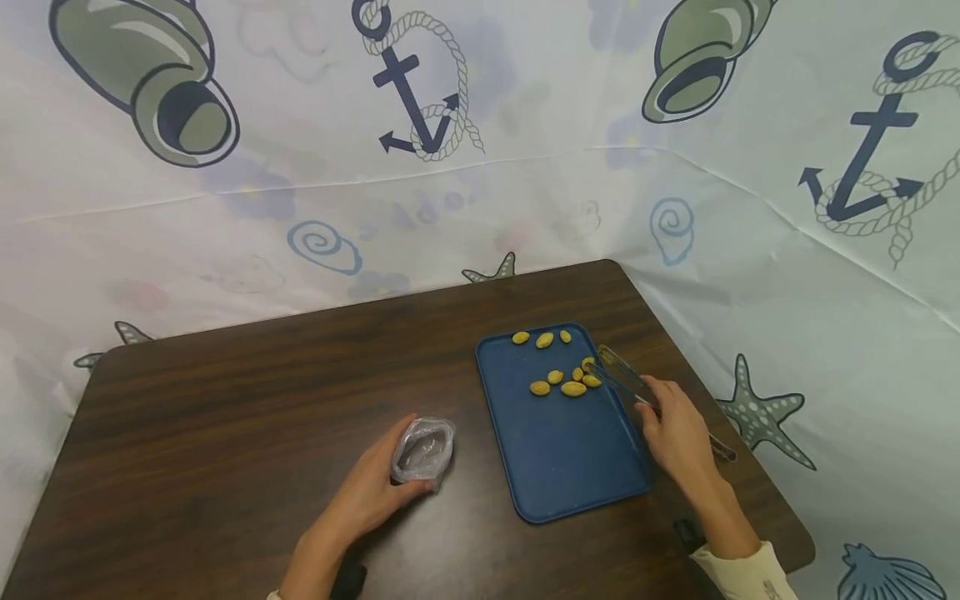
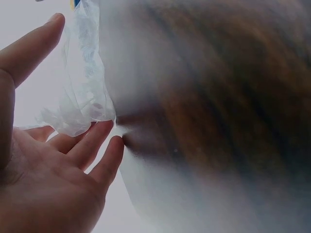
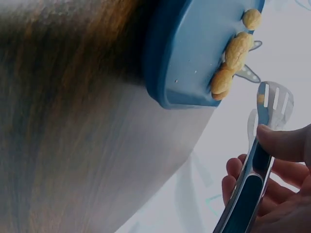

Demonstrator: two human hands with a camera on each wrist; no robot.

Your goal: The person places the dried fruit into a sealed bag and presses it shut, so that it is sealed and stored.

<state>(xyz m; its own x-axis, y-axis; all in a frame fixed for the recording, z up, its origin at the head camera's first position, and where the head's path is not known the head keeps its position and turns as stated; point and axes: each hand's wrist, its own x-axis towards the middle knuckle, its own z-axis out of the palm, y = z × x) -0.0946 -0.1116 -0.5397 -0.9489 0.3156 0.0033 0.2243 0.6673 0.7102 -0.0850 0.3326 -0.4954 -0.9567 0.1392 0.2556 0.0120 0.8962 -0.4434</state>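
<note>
Head and wrist views: right hand (image 1: 681, 433) pinches spread tongs (image 3: 252, 182), yellow pieces (image 1: 573, 389) just beyond; left hand (image 1: 371, 487) grips plastic bag (image 1: 435, 454); picking seems underway, calling for a squeeze

The tongs (image 3: 247, 196) are cropped by the right wrist view's lower edge; the plastic bag (image 2: 87, 77) is cut by the left wrist view's upper edge.
</note>
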